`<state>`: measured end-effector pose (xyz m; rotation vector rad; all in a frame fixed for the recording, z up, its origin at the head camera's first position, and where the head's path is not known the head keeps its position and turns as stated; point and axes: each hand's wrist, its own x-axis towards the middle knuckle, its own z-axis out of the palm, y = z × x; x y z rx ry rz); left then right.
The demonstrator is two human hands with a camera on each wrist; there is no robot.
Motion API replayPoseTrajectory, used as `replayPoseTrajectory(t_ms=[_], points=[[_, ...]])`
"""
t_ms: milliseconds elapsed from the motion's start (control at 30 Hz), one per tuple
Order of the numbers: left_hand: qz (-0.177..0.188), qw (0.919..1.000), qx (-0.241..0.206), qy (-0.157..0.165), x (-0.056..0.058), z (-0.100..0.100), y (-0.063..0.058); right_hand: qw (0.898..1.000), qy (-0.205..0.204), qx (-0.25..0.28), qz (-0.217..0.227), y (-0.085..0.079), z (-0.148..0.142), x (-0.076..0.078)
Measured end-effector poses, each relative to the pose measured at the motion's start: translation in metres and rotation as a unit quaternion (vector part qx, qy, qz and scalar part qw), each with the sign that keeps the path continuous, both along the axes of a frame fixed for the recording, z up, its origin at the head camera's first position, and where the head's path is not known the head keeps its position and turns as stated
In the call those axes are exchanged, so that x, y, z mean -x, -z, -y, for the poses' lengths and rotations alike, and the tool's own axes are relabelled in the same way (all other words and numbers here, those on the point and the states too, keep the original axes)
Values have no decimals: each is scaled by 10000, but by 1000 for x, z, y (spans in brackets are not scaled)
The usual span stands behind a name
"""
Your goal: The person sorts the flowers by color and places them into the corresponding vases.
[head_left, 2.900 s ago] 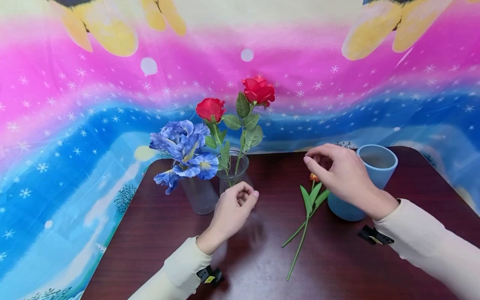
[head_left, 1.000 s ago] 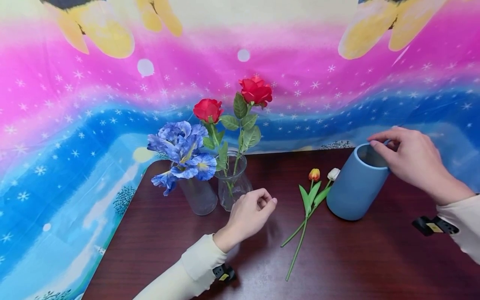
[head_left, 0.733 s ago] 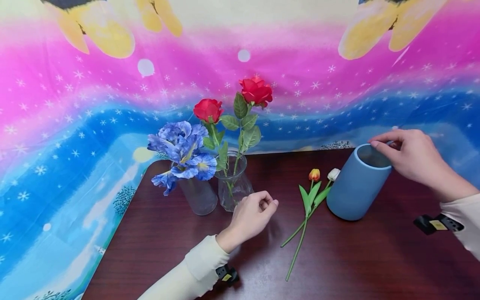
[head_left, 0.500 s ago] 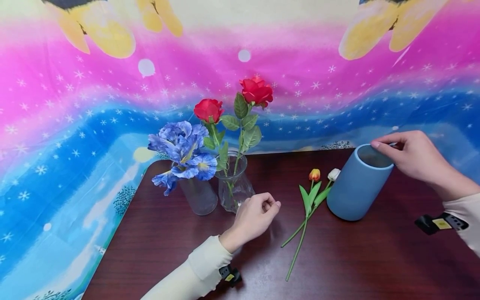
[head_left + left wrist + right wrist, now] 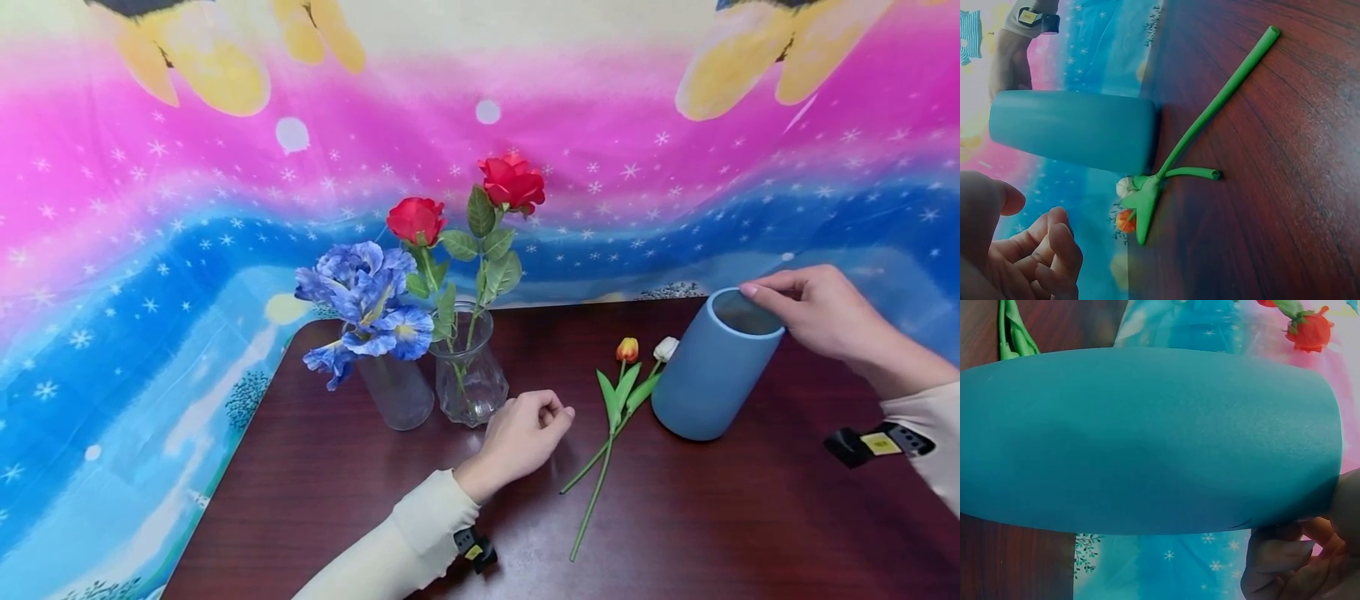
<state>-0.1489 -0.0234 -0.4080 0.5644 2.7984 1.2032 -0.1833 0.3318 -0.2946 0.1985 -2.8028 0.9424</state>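
My right hand (image 5: 836,321) grips the rim of a tall blue vase (image 5: 712,375), thumb at the mouth; in the right wrist view other fingers (image 5: 1279,556) curl beside its outer wall. The vase stands upright on the table. Just left of it lie two artificial tulips with crossed stems: an orange tulip (image 5: 627,349) and a white tulip (image 5: 664,348). My left hand (image 5: 525,437) hovers with loosely curled fingers, holding nothing, between the tulips and a clear glass vase (image 5: 472,387). In the left wrist view, its thumb and fingertips (image 5: 1063,247) stand apart.
The glass vase holds two red roses (image 5: 513,182). Left of it, a frosted vase (image 5: 397,396) bears a blue iris (image 5: 367,292). All stand on a dark wooden table (image 5: 315,508), with a colourful printed cloth (image 5: 600,200) hanging behind its back edge.
My right hand has gone from above the tulips to the blue vase's rim, uncovering both blooms. My left hand has drifted right and toward me, away from the glass vase.
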Motion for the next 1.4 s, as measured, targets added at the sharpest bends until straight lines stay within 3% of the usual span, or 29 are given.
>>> replayPoseTrajectory(t_ms=[367, 667, 967, 1233, 1400], points=[[101, 9990, 411, 135, 1, -21, 14, 9995, 15, -38, 319, 0, -2, 1], [180, 9945, 983, 313, -7, -33, 25, 9992, 17, 42, 395, -1, -3, 0], [-44, 9817, 1831, 530, -14, -45, 34, 9990, 14, 75, 445, -1, -2, 0], [-630, 9641, 2517, 569, -13, -58, 41, 9990, -12, 114, 422, 0, -3, 1], [-733, 9522, 2895, 638, -12, -64, 42, 9990, -23, 139, 423, 0, -4, 1]])
